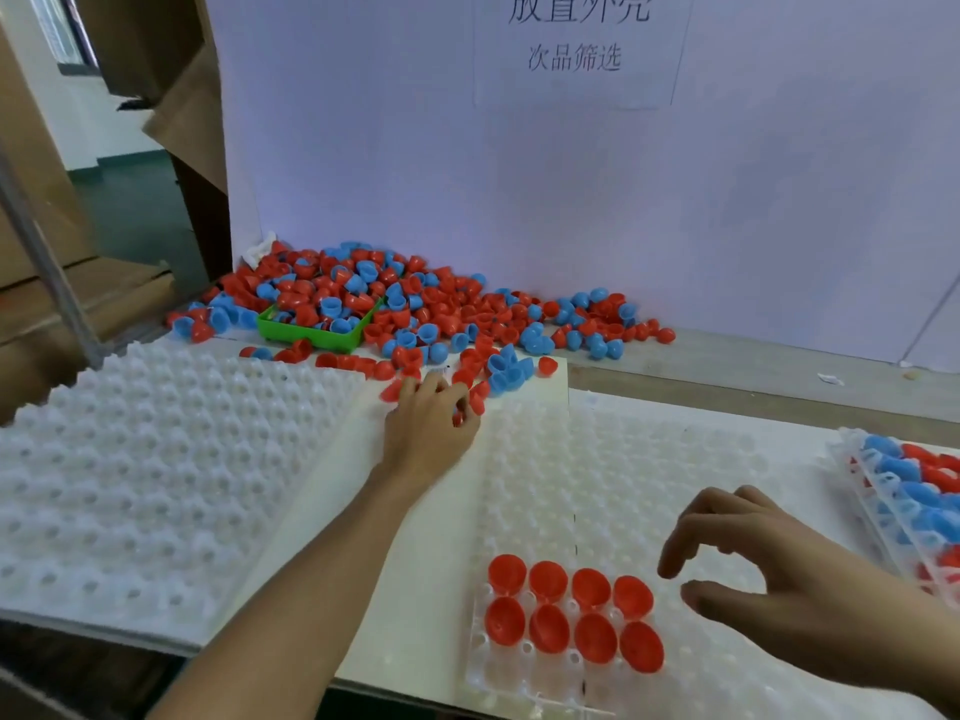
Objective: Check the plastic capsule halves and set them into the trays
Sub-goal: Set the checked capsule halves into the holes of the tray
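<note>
Capsule halves (415,304), red and blue, lie heaped along the far edge of the counter (727,366) against a white backboard (519,174) that carries a printed sheet (574,44); a small green bin (317,332) sits in the heap, itself partly filled. The pile's near fringe spills onto a white board (415,537), and there the left hand (431,423) reaches in, fingers curled down among loose red halves; a red piece shows right at its fingertips, though whether it is actually pinched I cannot tell. Nearer, at the counter's near edge, a clear dimpled tray (597,459) holds eight red halves (574,613) seated in two rows of four, open side up. The right hand (779,579) hovers just right of those rows, fingers spread and gently bent, holding nothing and not touching the seated halves. Toward the left edge lies a white dimpled tray (156,459) with bare pockets. At the right edge a filled tray (914,491) shows mixed red and blue halves.
</note>
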